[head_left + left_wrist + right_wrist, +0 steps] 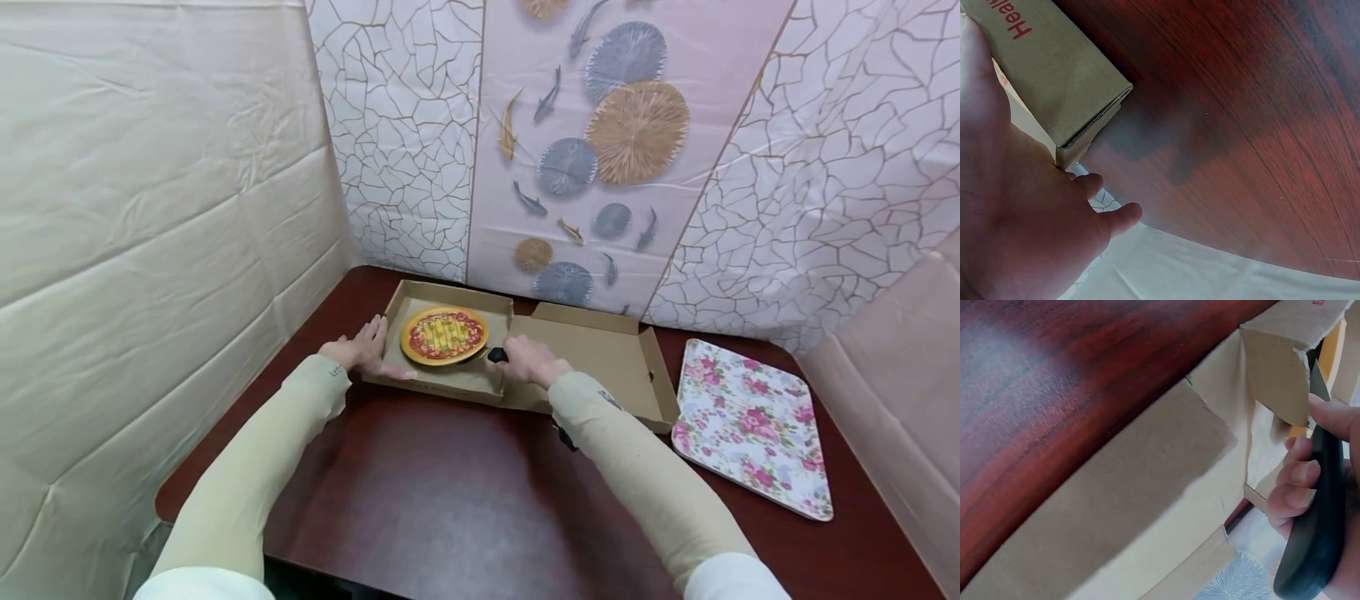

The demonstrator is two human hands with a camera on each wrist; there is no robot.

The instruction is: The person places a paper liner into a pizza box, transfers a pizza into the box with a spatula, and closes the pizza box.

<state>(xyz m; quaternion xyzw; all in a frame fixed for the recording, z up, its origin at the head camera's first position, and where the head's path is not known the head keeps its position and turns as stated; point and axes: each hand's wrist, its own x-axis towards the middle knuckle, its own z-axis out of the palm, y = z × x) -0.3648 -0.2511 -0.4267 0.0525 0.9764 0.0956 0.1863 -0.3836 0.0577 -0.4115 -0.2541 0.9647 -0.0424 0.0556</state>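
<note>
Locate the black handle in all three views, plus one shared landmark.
Head: near picture centre, in the right hand, just right of the pizza; black handle.
Left wrist: not in it.
Right wrist: lower right, in the fingers; black handle.
Shared landmark: cardboard box, upper left in left wrist, running diagonally in right wrist.

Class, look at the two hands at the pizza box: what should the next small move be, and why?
Probably ease the black-handled tool inward beneath the pizza: the right hand grips its handle, its blade is at the pizza's right edge, and the left hand at the left end of the box could steady it. How far under the blade reaches is hidden.
</note>
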